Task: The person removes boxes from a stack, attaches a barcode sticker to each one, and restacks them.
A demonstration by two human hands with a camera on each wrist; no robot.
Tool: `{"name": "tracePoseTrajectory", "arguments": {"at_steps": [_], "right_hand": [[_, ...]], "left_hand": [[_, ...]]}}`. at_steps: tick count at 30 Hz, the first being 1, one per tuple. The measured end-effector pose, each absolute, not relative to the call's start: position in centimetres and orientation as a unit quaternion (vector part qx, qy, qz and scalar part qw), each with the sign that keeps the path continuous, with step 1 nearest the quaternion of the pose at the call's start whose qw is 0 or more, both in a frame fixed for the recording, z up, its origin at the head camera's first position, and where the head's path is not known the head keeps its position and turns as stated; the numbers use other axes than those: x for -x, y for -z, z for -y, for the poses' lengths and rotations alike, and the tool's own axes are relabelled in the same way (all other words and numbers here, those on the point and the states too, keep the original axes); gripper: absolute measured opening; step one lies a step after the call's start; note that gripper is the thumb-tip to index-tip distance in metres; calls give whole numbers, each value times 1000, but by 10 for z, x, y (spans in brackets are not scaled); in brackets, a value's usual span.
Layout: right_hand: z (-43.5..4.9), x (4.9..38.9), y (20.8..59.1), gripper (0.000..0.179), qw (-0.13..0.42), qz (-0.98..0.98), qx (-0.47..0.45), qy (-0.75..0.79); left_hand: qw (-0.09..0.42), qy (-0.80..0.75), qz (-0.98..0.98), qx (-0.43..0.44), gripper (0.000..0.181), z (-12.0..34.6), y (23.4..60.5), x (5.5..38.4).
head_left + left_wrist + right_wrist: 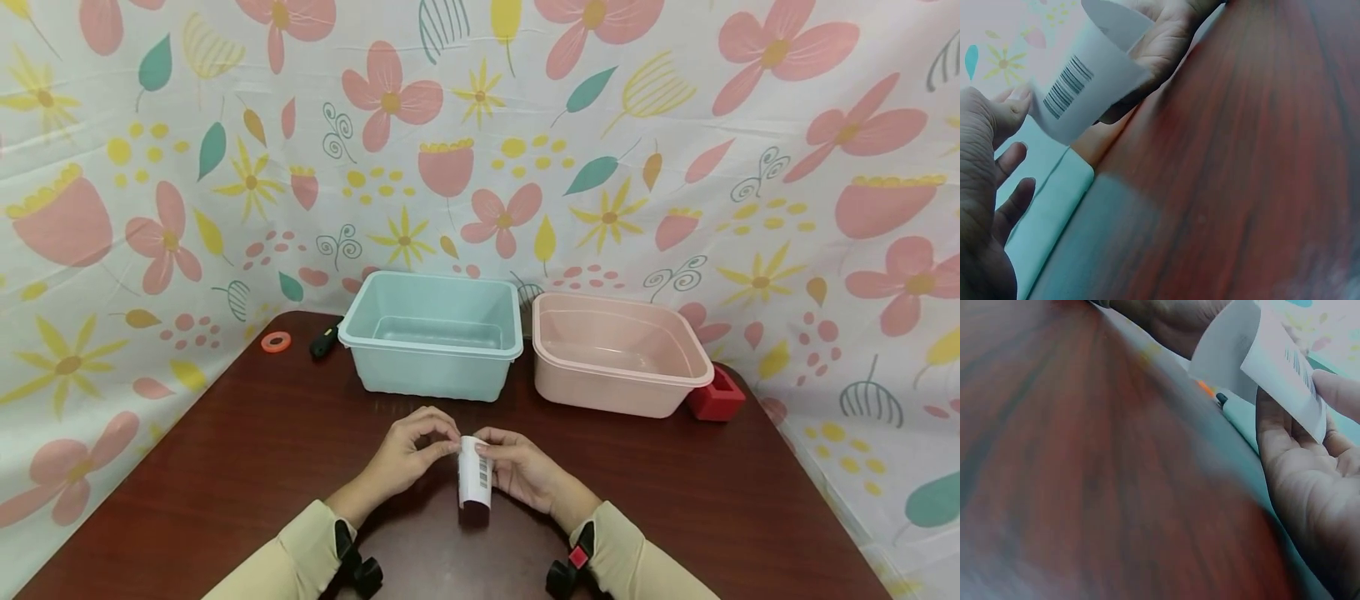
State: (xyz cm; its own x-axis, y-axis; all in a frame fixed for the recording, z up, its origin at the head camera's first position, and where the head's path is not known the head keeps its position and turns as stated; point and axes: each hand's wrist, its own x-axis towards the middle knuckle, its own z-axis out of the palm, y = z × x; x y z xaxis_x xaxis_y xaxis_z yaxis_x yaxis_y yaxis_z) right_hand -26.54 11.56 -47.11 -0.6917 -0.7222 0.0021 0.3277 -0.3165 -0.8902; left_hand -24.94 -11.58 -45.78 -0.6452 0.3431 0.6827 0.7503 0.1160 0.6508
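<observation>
Between my two hands, above the table, is a curled piece of white paper [474, 477] with barcodes printed on it. My left hand [411, 450] pinches its left edge near the top; in the left wrist view the thumb [1013, 111] lies against the paper beside the barcode. The other fingers of that hand are spread loosely. From the other side my right hand [525, 472] holds the sheet, thumb on the printed face and fingers behind, as the right wrist view shows the paper [1282, 372] over the fingers [1275, 425]. The inner face looks blank.
A light blue basin [431, 371] stands behind the hands, with a pink basin [607, 392] to its right. Beside the pink one is a red block-shaped holder [716, 398]. An orange ring-shaped roll [276, 342] and a black-handled tool [324, 342] lie at the back left.
</observation>
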Motion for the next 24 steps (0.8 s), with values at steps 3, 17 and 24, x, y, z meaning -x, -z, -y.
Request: {"name": "tracePoseTrajectory", "arguments": {"at_steps": [3, 17, 24], "right_hand": [[-119, 269, 472, 17, 323, -487, 208, 784], [-142, 285, 475, 12, 262, -516, 168, 798], [-147, 285, 475, 14, 259, -512, 174, 800]], "left_hand": [[200, 539, 732, 366, 16, 117, 466, 256], [246, 523, 744, 336, 19, 119, 468, 260], [244, 523, 745, 335, 19, 119, 467, 260]]}}
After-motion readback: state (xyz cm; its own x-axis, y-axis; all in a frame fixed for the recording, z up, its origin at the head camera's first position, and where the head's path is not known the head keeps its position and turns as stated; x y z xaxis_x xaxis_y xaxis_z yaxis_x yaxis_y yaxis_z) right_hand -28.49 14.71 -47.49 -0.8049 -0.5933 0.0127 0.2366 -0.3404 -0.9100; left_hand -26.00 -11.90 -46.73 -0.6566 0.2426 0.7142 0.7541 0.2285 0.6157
